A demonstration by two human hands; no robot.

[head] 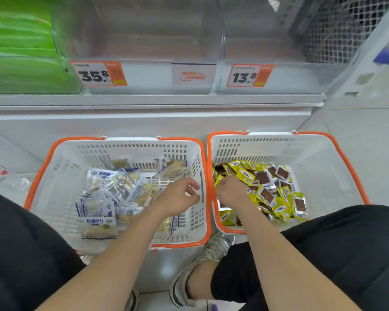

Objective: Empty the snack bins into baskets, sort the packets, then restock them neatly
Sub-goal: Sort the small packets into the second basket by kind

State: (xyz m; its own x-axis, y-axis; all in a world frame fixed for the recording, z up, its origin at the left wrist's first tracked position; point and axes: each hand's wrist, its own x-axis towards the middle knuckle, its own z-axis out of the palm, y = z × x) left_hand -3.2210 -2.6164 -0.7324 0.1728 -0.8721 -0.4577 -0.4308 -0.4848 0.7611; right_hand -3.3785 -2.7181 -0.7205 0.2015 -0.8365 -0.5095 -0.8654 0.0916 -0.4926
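Orange-rimmed baskets sit side by side below us on the floor, under two clear bins that look emptied. The left basket (61, 167) holds blue-and-white packets (103, 198), heaped toward nine o'clock of our left hand (180, 196). The right basket (323, 153) holds yellow packets (276, 196), piled from twelve to three o'clock of our right hand (230, 191).

Our left hand hovers low over the bare right side of its basket, fingers loosely curled, thumb and forefinger apart, gripping nothing we can see. Our right hand is closed into a loose fist that rests on the yellow heap; whether it pinches a packet we cannot tell, since the knuckles hide the fingertips.

Both bins, the 35.8 bin (144, 41) and the 13.8 bin (267, 37), lie at twelve o'clock, well above the baskets. We judge the sorting is under way, and each hand is nearer its own pile, so each pile suits the hand above it.
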